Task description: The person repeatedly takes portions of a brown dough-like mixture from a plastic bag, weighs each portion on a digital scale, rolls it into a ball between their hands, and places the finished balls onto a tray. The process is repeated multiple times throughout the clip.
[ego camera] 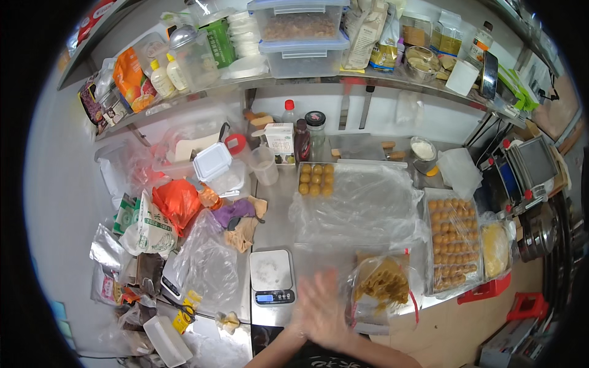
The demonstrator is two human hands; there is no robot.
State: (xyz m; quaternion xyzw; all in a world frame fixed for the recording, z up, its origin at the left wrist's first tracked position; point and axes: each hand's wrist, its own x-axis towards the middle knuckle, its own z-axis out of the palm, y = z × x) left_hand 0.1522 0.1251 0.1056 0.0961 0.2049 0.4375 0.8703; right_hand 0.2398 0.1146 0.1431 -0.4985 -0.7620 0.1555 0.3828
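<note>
Blurred by motion, my left hand (303,306) and my right hand (329,308) are pressed palm to palm at the bench's near edge; whether anything lies between them is hidden. Just left of them sits a digital kitchen scale (271,271), its display lit and its plate dusty. To their right, an open plastic bag holds a yellow-brown paste (384,283). Beyond them, a metal tray (359,211) lined with plastic film bears several brown balls (316,179) at its far left corner. A second tray (428,239) at the right holds rows of similar balls under film.
Bags, a red plastic bag (177,202), cloths (241,223) and scissors (181,310) crowd the left. A milk carton (280,142), a bottle and a jar stand behind the tray. A loaded shelf (294,82) overhangs the back. Red stools (527,306) stand at the lower right.
</note>
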